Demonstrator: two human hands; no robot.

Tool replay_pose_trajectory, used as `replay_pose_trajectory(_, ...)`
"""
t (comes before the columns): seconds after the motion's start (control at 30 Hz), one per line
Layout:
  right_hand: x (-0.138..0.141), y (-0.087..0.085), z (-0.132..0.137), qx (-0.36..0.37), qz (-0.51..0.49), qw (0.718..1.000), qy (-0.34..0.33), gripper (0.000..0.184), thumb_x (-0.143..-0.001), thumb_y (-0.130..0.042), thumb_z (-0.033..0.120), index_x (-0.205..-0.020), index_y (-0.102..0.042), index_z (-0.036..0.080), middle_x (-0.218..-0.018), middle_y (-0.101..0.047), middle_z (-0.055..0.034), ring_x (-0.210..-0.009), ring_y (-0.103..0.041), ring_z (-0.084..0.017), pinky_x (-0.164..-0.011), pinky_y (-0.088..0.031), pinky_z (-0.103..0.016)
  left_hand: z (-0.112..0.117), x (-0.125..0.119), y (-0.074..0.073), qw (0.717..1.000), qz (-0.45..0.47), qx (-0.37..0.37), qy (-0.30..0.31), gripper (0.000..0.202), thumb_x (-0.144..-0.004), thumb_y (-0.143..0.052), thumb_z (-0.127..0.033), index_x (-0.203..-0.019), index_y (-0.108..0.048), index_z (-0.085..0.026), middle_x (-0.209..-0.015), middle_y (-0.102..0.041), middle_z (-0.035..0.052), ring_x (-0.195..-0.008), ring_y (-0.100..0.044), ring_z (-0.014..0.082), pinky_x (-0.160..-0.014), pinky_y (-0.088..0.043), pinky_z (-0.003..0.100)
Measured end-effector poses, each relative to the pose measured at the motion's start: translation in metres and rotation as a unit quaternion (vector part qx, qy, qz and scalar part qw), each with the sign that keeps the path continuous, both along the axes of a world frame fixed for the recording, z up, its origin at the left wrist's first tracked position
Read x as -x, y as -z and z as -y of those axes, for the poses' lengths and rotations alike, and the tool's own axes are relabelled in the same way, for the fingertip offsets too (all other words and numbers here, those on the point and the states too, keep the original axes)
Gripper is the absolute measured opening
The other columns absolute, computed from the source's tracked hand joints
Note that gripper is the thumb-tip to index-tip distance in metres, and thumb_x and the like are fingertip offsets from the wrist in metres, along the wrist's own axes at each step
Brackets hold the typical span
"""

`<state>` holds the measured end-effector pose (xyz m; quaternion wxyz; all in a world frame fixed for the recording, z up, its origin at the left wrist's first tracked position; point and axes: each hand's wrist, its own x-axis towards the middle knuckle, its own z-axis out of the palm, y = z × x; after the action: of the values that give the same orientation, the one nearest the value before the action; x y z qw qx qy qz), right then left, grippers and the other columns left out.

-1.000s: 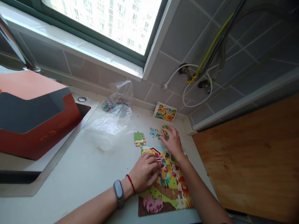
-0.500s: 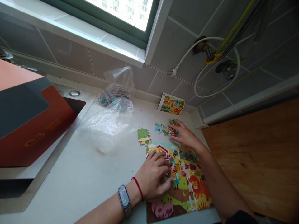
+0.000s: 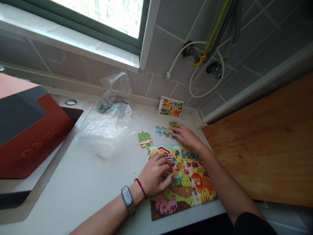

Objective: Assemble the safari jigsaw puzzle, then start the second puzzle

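Puzzle pieces (image 3: 160, 130) beyond puzzle board (image 3: 184, 205), likely light, stiff, best pinched edgewise; can't discern grip state in left hand (image 3: 156, 171) or right hand (image 3: 187, 135).

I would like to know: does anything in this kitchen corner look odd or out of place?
Two things. The large red-and-grey box sits slanted over the sink, an unusual place for it. On the tiled wall, a white cord hangs in a loose loop, its end dangling. I see no spill or damage around the puzzle.
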<state>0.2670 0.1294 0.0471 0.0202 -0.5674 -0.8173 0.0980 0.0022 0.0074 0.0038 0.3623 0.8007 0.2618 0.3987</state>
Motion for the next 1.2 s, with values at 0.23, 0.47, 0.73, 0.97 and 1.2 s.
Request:
replay_pose_trajectory(0.23,0.002,0.002,0.022,-0.060,-0.001,0.996,0.070,0.047,-0.103,-0.046,0.030,-0.148,-0.059,0.026,-0.153,-0.053,-0.0126,-0.136,-0.058,-0.029,-0.115,-0.049,-0.048,0.001,0.000,0.001,1.000,-0.014,-0.017,-0.015,0.012,-0.092,-0.061,-0.023,-0.092,-0.074,-0.023,-0.098,-0.076,0.0069,-0.110,-0.063,0.0278,-0.098,-0.051,0.045)
replay_pose_trajectory(0.47,0.066,-0.010,0.045,-0.058,-0.111,0.992,0.002,0.038,-0.101,-0.058,0.035,-0.135,-0.069,0.025,-0.140,-0.064,-0.0106,-0.131,-0.061,-0.027,-0.116,-0.047,-0.045,0.003,0.000,-0.001,0.997,-0.047,-0.036,-0.056,0.016,-0.096,-0.058,-0.026,-0.090,-0.073,-0.022,-0.092,-0.075,0.0059,-0.101,-0.064,0.0254,-0.104,-0.042,0.049)
replay_pose_trajectory(0.73,0.147,-0.006,0.013,0.030,-0.109,0.984,-0.136,0.056,-0.092,-0.074,0.026,-0.146,-0.060,0.022,-0.157,-0.053,-0.0147,-0.144,-0.050,-0.031,-0.122,-0.037,-0.048,0.004,-0.001,-0.003,0.996,-0.052,-0.036,-0.057,0.018,-0.096,-0.057,-0.026,-0.087,-0.072,-0.023,-0.087,-0.074,0.0043,-0.095,-0.063,0.0246,-0.103,-0.042,0.049)
replay_pose_trajectory(0.97,0.153,0.003,0.002,0.082,-0.096,0.987,-0.102,0.078,-0.081,-0.087,0.030,-0.152,-0.054,0.026,-0.132,-0.060,-0.0120,-0.124,-0.059,-0.031,-0.109,-0.046,-0.043,0.004,-0.001,-0.003,0.997,-0.038,-0.031,-0.064,0.018,-0.096,-0.058,-0.025,-0.085,-0.071,-0.022,-0.087,-0.073,0.0046,-0.092,-0.063,0.0243,-0.098,-0.044,0.047)
replay_pose_trajectory(1.2,0.141,0.008,0.012,0.075,-0.119,0.989,-0.035,0.102,-0.067,-0.095,0.039,-0.156,-0.049,0.022,-0.138,-0.049,-0.0124,-0.129,-0.055,-0.031,-0.114,-0.043,-0.042,0.004,0.000,-0.004,0.996,-0.038,-0.036,-0.070,0.023,-0.098,-0.055,-0.027,-0.083,-0.071,-0.021,-0.087,-0.074,0.0060,-0.092,-0.064,0.0257,-0.095,-0.045,0.049)
